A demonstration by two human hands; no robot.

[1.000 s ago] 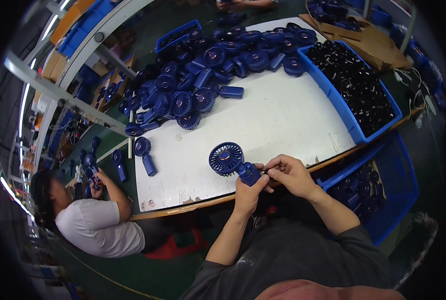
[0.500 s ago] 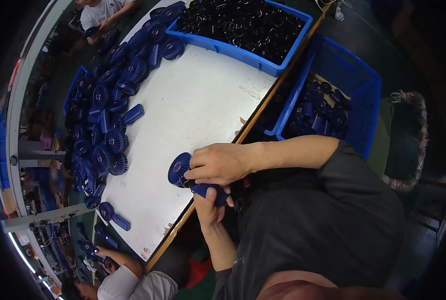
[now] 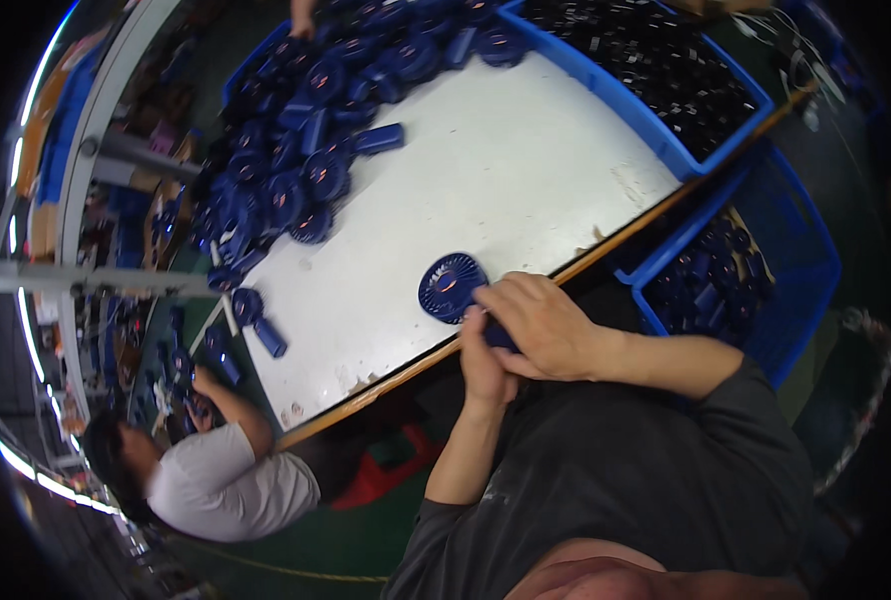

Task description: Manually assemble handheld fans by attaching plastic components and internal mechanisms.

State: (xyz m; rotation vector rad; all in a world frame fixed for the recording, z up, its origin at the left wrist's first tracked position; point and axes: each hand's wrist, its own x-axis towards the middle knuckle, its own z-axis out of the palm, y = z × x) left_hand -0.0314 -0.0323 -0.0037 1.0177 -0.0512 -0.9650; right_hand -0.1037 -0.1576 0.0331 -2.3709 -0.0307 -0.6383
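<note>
A dark blue handheld fan [image 3: 453, 288] is held at the table's near edge, its round slatted head tilted up over the white top. My left hand [image 3: 485, 362] is closed round the fan's handle from below, its thumb up near the neck. Over the handle lies my right hand [image 3: 548, 325], its curled fingers pressed on the part just under the fan head. Both hands cover most of the handle, and small details between the fingers are hidden.
A heap of blue fans [image 3: 286, 200] covers the far left of the white table [image 3: 496, 160]. A blue tray [image 3: 681, 160] of small black parts stands far right. Beside the table is a blue crate [image 3: 806, 290] with fans. A co-worker [image 3: 236, 480] sits at left.
The view has swung, shifting table and heap up and right. Both hands still hold the fan; my right fingers have moved closer to my left thumb by the neck.
</note>
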